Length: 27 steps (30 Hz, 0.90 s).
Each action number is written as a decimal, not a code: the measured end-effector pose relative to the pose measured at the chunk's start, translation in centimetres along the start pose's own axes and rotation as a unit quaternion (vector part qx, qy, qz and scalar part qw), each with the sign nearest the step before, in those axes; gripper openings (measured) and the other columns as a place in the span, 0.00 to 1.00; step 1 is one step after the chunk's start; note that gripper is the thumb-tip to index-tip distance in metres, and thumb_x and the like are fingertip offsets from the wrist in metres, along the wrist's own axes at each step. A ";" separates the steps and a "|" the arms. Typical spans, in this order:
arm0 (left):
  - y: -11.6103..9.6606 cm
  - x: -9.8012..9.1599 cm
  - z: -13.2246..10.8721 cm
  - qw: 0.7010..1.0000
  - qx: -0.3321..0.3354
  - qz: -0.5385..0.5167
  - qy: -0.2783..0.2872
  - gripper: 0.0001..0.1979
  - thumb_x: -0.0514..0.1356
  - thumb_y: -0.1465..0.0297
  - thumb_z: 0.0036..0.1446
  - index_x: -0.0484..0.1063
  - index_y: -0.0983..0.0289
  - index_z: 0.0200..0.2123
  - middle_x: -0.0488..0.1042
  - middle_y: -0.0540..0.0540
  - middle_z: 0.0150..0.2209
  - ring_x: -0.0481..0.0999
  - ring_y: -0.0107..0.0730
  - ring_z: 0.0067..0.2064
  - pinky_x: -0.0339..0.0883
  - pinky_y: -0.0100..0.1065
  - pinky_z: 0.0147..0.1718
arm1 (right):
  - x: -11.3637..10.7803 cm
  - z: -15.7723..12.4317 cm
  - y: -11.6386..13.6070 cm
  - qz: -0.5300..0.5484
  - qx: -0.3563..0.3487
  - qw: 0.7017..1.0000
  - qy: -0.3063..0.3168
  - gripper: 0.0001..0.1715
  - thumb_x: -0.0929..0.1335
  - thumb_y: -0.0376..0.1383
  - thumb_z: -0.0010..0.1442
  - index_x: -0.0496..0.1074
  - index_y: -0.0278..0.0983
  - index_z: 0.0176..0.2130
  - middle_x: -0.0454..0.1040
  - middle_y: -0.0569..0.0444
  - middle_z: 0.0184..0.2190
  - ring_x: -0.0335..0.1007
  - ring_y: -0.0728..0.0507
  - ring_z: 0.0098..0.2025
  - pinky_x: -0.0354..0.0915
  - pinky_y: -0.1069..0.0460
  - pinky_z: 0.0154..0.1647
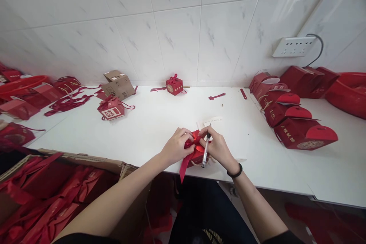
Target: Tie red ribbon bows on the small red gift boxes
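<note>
Head view: at the desk's [148,122] near edge, the left hand [175,147] and right hand [219,148] pinch the ribbon [184,166] atop a small red box [197,157]. The right also grips a pen [205,152]. The box looks light and crushable, the ribbon soft and slippery, so hold the box by its sides.

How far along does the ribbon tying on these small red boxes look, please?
Done: the tied box by the wall and the tied box nearer left carry bows. In hand: the left hand and right hand pinch the red ribbon on a small box at the table edge; the right also holds a pen. Left, apparently: the open-flapped boxes at right and flat pieces in the carton.
</note>
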<state>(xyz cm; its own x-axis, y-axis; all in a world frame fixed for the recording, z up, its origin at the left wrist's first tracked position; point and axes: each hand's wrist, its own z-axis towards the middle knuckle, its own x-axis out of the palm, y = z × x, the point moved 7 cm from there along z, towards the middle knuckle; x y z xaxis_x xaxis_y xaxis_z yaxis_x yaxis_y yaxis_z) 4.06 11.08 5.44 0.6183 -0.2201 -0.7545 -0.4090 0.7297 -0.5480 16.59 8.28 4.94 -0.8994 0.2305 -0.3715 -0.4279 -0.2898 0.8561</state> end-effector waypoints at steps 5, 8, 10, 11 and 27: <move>0.6 0.4 0.2 0.994 -0.065 -0.075 0.039 0.05 0.56 0.75 0.50 0.69 0.63 0.33 0.68 0.55 0.42 0.67 0.36 0.47 0.67 0.38 0.45 | 0.1 -0.1 -0.4 0.002 0.023 0.999 -0.043 0.02 0.64 0.35 0.53 0.63 0.38 0.30 0.69 0.56 0.27 0.64 0.47 0.28 0.62 0.53 0.31; 1.3 0.5 0.2 0.983 -0.124 -0.127 0.056 0.04 0.58 0.74 0.49 0.70 0.62 0.31 0.68 0.55 0.43 0.67 0.36 0.49 0.65 0.39 0.48 | 0.2 -0.3 -0.7 0.004 0.030 0.998 -0.057 0.02 0.64 0.35 0.53 0.63 0.38 0.29 0.69 0.56 0.27 0.64 0.47 0.28 0.61 0.53 0.30; 1.4 0.5 0.2 0.977 -0.138 -0.147 0.061 0.03 0.58 0.73 0.50 0.71 0.62 0.31 0.69 0.54 0.43 0.68 0.36 0.48 0.64 0.40 0.49 | 0.3 -0.4 -1.0 0.014 0.033 0.998 -0.058 0.02 0.64 0.35 0.53 0.64 0.38 0.30 0.69 0.56 0.27 0.64 0.47 0.29 0.62 0.52 0.31; 1.3 0.5 0.2 0.977 -0.139 -0.152 0.061 0.03 0.59 0.71 0.50 0.72 0.62 0.31 0.69 0.54 0.43 0.68 0.36 0.48 0.63 0.40 0.50 | 0.3 -0.5 -1.1 0.020 0.036 0.997 -0.058 0.02 0.64 0.35 0.53 0.65 0.38 0.31 0.69 0.56 0.27 0.65 0.46 0.29 0.62 0.52 0.31; 1.9 0.4 0.4 0.949 -0.192 -0.240 0.065 0.07 0.56 0.68 0.54 0.73 0.62 0.30 0.68 0.55 0.46 0.69 0.36 0.47 0.62 0.39 0.48 | 0.0 -0.4 -1.2 0.188 0.095 0.974 0.084 0.15 0.70 0.45 0.52 0.66 0.37 0.30 0.69 0.56 0.26 0.61 0.49 0.26 0.60 0.53 0.28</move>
<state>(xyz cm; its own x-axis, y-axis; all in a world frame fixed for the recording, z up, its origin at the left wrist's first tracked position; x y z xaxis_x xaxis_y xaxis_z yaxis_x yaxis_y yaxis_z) 3.74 12.65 4.22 0.7171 -0.5645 -0.4087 -0.3307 0.2405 -0.9126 17.12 8.29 3.80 -0.9981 -0.0192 -0.0583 -0.0550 -0.1435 0.9881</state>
